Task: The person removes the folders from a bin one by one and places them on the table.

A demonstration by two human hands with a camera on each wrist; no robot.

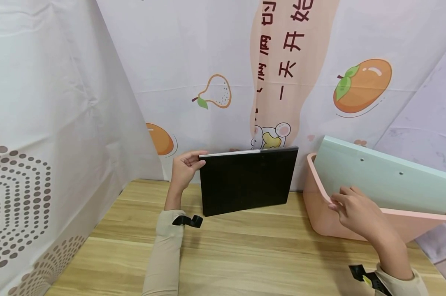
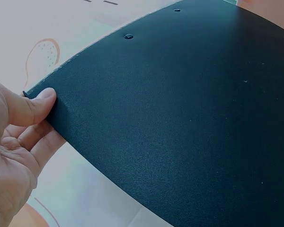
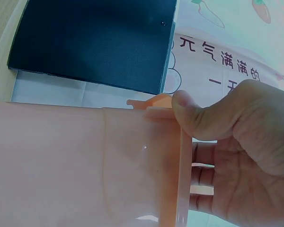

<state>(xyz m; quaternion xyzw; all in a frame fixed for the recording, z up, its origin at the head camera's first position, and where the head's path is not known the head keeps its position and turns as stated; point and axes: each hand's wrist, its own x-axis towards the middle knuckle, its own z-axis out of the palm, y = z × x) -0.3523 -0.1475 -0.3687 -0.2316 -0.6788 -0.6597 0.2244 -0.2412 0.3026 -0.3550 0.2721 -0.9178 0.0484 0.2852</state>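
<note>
A black file folder stands upright on its long edge on the table, a light strip along part of its top. My left hand pinches its upper left corner; the left wrist view shows the thumb lying on the dark cover and the fingers behind it. My right hand grips the rim of a pink plastic bin, with the thumb on the near side in the right wrist view. Inside the bin leans a mint-green folder with two small rivets, its lower part hidden by the bin wall.
The wood-grain table stretches in front of both hands. Behind it hangs a white fruit-print curtain with lettering, close behind the black folder. Another curtain with a dotted pattern hangs on the left.
</note>
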